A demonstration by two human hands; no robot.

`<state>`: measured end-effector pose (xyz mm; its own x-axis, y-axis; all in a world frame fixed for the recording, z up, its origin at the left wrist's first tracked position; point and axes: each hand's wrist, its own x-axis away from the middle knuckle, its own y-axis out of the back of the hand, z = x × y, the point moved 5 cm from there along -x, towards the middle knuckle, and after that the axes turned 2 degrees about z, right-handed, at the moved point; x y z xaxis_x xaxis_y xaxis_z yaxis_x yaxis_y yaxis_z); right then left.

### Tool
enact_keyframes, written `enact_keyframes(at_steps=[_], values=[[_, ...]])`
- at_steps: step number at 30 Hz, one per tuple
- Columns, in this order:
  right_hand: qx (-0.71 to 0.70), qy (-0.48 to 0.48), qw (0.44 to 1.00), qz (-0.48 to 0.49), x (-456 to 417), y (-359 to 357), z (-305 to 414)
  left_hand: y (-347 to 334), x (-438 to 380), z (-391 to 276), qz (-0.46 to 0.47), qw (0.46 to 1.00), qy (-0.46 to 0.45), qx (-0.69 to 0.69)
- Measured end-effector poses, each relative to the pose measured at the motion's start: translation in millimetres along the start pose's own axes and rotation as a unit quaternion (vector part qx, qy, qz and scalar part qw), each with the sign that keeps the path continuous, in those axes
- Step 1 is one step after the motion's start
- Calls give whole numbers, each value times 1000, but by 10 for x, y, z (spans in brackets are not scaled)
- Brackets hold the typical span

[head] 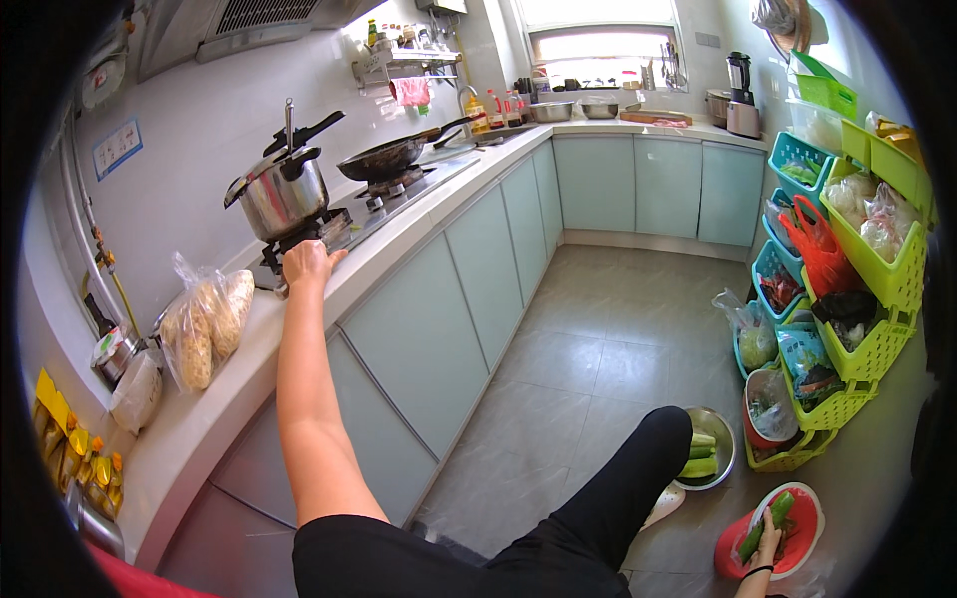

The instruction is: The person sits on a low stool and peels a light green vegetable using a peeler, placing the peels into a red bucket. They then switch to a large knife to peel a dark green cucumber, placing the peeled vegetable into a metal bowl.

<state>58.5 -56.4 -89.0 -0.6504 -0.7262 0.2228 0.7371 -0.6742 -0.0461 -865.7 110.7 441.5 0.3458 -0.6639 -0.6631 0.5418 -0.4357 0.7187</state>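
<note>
Fingers curled and thumb out to the right, my left hand (305, 261) rests at the front edge of the gas hob (448, 166), below the pressure cooker (282, 196). Whatever its fingers touch is hidden. The steel cooker stands on the left burner with its lid on. My right hand (768, 540), low on the right with a dark band at the wrist, grips a green cucumber (779, 510) over a red bin (729, 549). Beside my black-clad knee, a steel bowl (724, 447) on the floor holds several peeled green pieces (700, 467).
A black wok (385, 158) sits on the other burner. Bagged knobbly roots (205, 329) lie on the counter at left. Stacked green baskets (860, 359) and blue baskets (774, 261) line the right wall. Pale cabinets (463, 291) run under the counter.
</note>
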Motion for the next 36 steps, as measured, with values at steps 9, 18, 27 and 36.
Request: enact_keyframes(at_steps=[9,18,27,36], values=[[-36,13,999,20,155,-47,75,-34,-49,-30,6,1000,-9,1],[-10,35,999,-24,65,-2,53,-384,-91,76,-47,994,-100,-17],[-5,2,1000,4,443,-35,264,-380,-314,170,-26,993,-104,-49],[-254,-104,959,64,556,-155,436,-647,-651,619,-31,990,-101,-98]])
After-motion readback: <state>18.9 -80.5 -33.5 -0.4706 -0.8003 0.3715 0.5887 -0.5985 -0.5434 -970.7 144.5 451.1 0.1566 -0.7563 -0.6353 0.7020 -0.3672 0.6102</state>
